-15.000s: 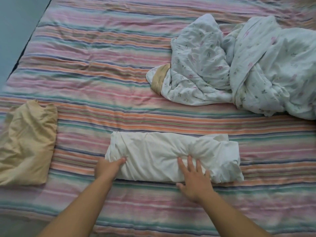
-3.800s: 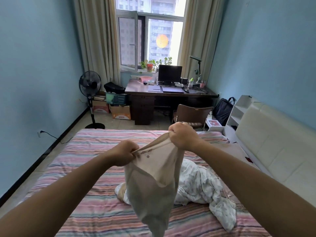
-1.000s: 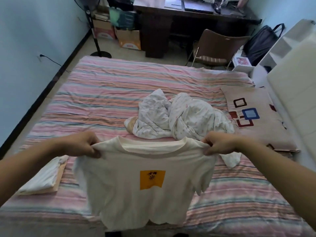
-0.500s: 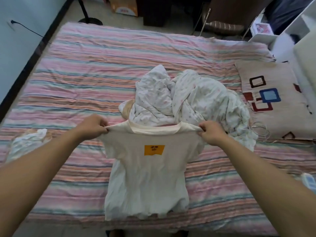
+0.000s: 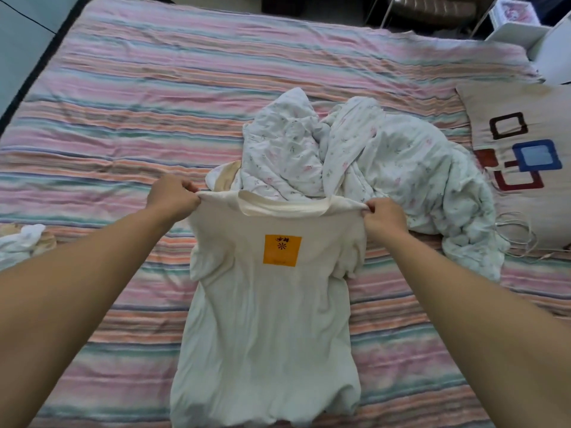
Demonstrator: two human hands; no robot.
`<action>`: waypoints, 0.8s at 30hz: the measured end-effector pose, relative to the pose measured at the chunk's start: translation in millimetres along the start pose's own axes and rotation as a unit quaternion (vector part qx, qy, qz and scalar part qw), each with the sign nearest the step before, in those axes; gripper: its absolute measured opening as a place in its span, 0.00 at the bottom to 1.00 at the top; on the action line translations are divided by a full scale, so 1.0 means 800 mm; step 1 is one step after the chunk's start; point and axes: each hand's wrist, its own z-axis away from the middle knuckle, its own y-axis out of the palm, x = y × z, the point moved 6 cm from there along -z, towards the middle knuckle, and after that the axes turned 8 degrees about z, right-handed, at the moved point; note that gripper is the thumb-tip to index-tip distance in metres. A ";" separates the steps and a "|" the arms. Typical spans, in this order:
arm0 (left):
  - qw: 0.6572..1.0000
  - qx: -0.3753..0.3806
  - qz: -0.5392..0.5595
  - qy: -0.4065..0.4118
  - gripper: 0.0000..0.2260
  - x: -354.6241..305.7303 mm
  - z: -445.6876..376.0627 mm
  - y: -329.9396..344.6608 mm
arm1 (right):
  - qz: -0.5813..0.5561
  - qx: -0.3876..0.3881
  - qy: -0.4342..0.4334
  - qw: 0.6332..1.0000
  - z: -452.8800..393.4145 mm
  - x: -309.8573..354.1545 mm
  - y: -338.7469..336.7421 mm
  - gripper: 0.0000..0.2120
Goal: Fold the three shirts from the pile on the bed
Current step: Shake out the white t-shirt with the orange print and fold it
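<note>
A cream shirt [image 5: 265,329] with an orange square patch lies stretched lengthwise on the striped bed [image 5: 123,125], hem toward me. My left hand [image 5: 173,196] pinches its left shoulder and my right hand [image 5: 383,216] pinches its right shoulder, both held at the collar end. Two folded shirts [image 5: 21,245], white on tan, lie at the bed's left edge, mostly cut off by my left arm.
A crumpled white floral blanket [image 5: 355,162] lies just beyond the shirt's collar. A beige pillow [image 5: 519,156] with coloured squares lies at the right, with a thin cable [image 5: 522,236] beside it. A chair and white shelf stand past the bed's far edge.
Both hands have lowered the shirt from hanging in the air onto the bed, and its body now lies flat. My view has tilted further down.
</note>
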 end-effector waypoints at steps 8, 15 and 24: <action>0.981 -0.059 0.174 -0.055 0.20 0.044 -0.014 0.029 | -0.174 -0.057 0.081 0.980 -0.013 0.005 0.030 0.17; 0.961 0.010 0.111 -0.251 0.26 0.235 0.102 0.079 | -0.195 0.126 0.221 0.947 0.127 -0.117 0.181 0.14; 0.938 0.073 0.032 -0.336 0.26 0.380 0.250 0.152 | -0.201 0.223 0.358 0.884 0.272 -0.222 0.330 0.27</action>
